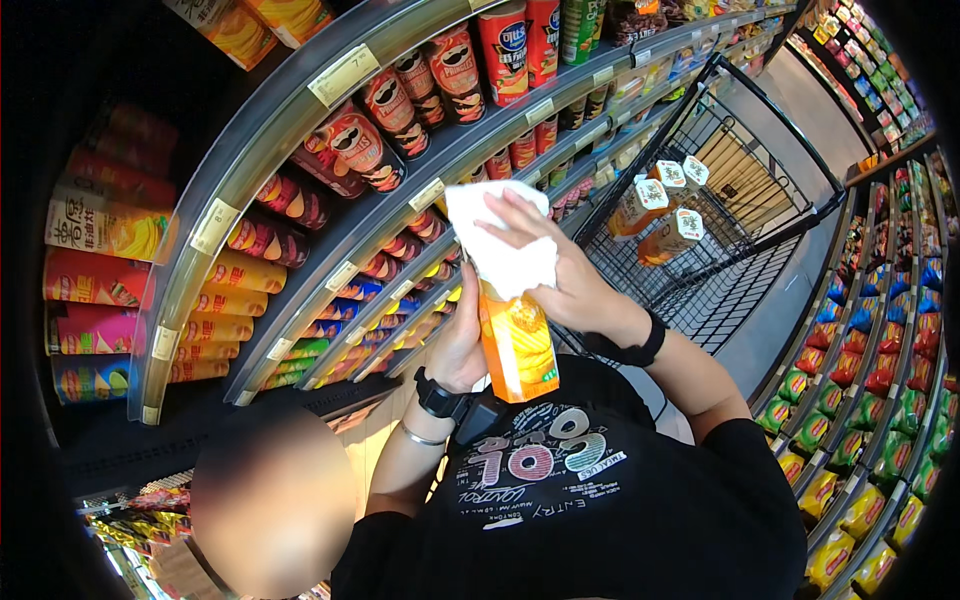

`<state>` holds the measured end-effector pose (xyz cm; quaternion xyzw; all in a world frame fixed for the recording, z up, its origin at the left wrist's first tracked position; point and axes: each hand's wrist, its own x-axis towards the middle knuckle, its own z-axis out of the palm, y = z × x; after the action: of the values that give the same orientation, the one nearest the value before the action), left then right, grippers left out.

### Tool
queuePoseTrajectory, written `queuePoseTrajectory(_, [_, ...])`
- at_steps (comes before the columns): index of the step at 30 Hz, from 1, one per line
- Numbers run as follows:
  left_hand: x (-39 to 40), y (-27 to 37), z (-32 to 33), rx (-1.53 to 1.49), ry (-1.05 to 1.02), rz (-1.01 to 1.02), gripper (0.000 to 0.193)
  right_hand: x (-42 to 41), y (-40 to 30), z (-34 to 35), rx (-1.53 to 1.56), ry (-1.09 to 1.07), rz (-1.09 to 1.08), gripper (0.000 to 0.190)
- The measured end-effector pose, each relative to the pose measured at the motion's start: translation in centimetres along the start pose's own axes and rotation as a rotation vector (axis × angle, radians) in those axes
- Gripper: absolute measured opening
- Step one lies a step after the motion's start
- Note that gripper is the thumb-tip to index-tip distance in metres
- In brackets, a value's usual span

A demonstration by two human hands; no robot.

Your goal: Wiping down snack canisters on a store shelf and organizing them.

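My left hand (461, 349) grips an orange snack carton (525, 349) with a picture of chips, held tilted before my chest. My right hand (574, 281) presses a white cloth or wipe (502, 232) over the carton's top, which the cloth hides. Fingers of this hand lie spread across the cloth. Beyond my right hand stands a black wire shopping cart (705, 319). In it are several orange cartons with white tops, among them one nearest carton (671, 236).
At the left, curved shelf edges (281, 90) hold Pringles cans (360, 150) and other snack tubes. Bagged snacks (855, 450) line shelves at the right. A blurred round area (274, 502) covers part of the lower left. Grey floor (814, 97) shows beyond the cart.
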<state>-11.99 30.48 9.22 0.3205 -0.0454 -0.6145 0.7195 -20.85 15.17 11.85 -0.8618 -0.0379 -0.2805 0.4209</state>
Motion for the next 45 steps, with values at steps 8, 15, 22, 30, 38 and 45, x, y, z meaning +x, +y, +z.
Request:
queuePoseTrajectory(8, [1.6,2.4,-1.7,-0.054,-0.121,-0.026,0.073,-6.5,-3.2,2.0,0.210,-0.174,0.037,0.051])
queuePoseTrajectory(15, [4.8,3.3,-1.0,-0.099,-0.011,-0.052,0.075,-9.8,-3.8,2.0,0.378,-0.116,0.101,0.051])
queuePoseTrajectory(22, [9.1,3.2,1.5,-0.018,-0.074,-0.118,0.070,-13.6,-5.2,1.2,0.622,0.145,0.351,0.044])
queuePoseTrajectory(30, [12.6,1.2,7.9,0.264,-0.402,-0.010,0.046,-24.6,-9.0,2.9,0.763,1.130,0.890,0.050])
queuePoseTrajectory(38, [15.9,-3.5,10.9,0.925,-0.466,0.211,0.071,-29.3,-10.4,-1.5,0.689,1.379,0.765,0.050])
queuePoseTrajectory(45, [22.4,-9.0,5.4,1.248,-0.479,0.182,0.068,-31.3,-8.5,-4.5,0.742,1.327,0.704,0.048])
